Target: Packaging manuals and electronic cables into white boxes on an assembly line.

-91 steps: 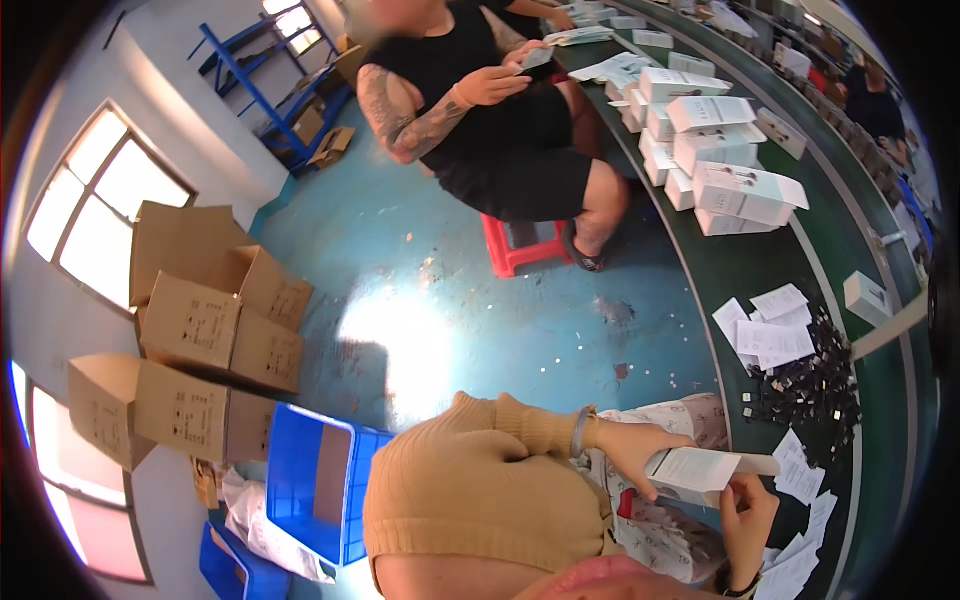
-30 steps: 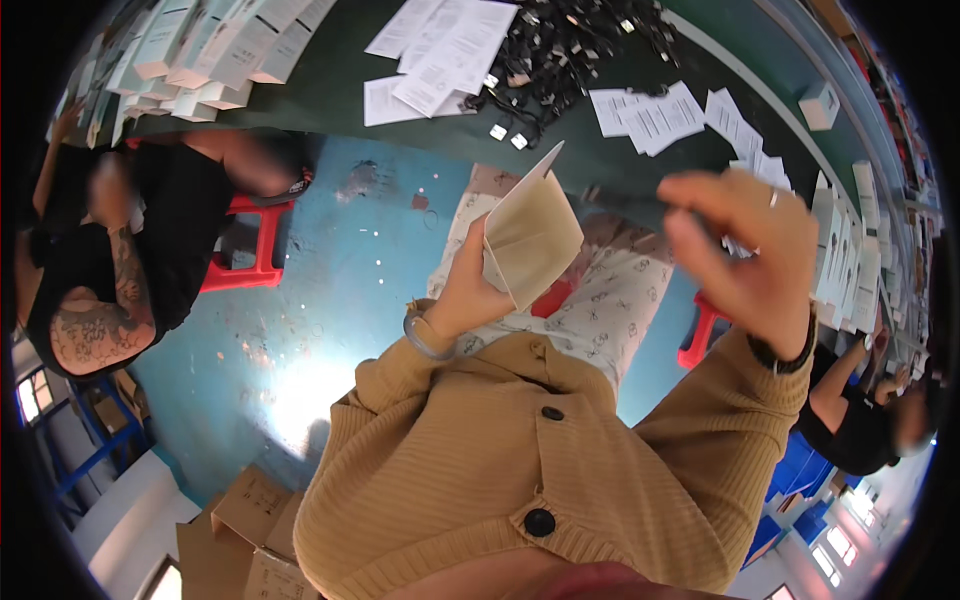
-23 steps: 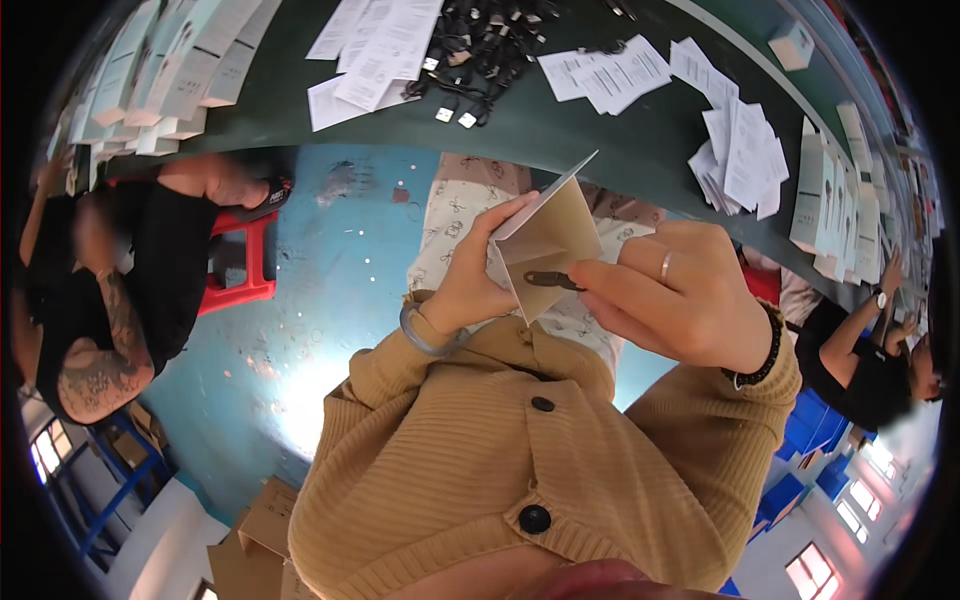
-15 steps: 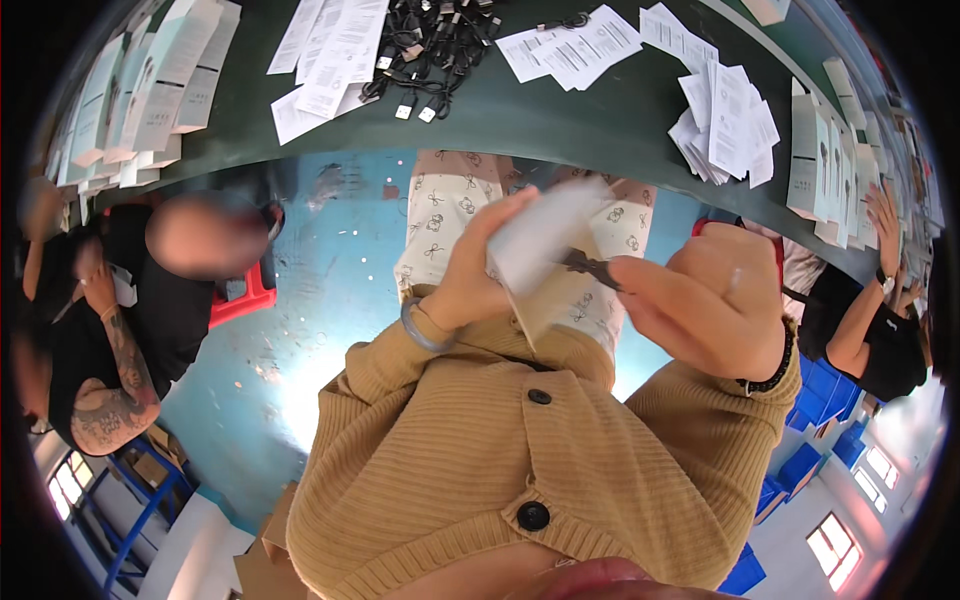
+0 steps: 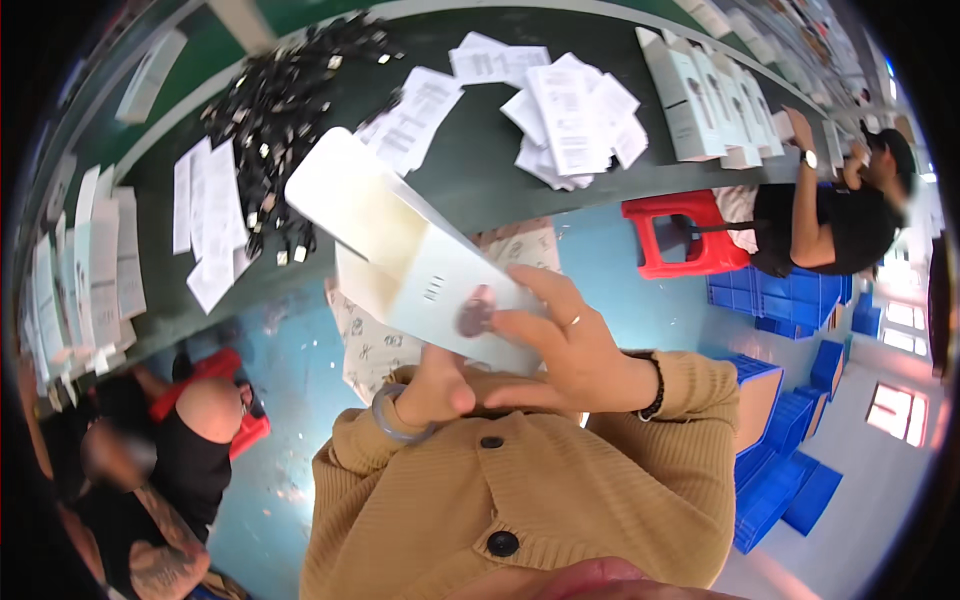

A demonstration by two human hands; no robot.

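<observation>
A: Biggest first. Long dark green desk (image 5: pixel 480 180) curves across the top, w/ stuff laid out in batches along it, prob so each kind stays in easy reach.

B: Right. White cartons (image 5: pixel 700 95) stand in a row at the far right end. Printed paper sheets (image 5: pixel 570 120) in a loose heap mid-desk, more sheets (image 5: pixel 100 260) lined up side by side on the left.

A: Red stool (image 5: pixel 685 235) by the desk, blue crates (image 5: pixel 775 470) stacked on the floor to our right. Another person in black (image 5: pixel 830 215) sits at the right end, a 2nd one low on the left.

B: Now our item. White flat box (image 5: pixel 400 250), held up in front of us, tilted, far end pointing up-left over the desk edge. We hold it off the desk, between chest and desk, prob so both hands can work on its near end.

A: Left hand (image 5: pixel 435 385) is under the box, propping its near end from below. Most of it is hidden, so we cannot tell how the fingers curl.

B: Right hand (image 5: pixel 560 345) lies on top, fingers pressed flat on the near end, thumb below, so it pinches the box's end btwn thumb and fingers. A small dark thing (image 5: pixel 475 312) sits at the fingertips; too blurred to say what it is.

A: Smallest: pile of small black parts (image 5: pixel 280 110) spread on the desk, upper left, just beside the sheets.
</observation>
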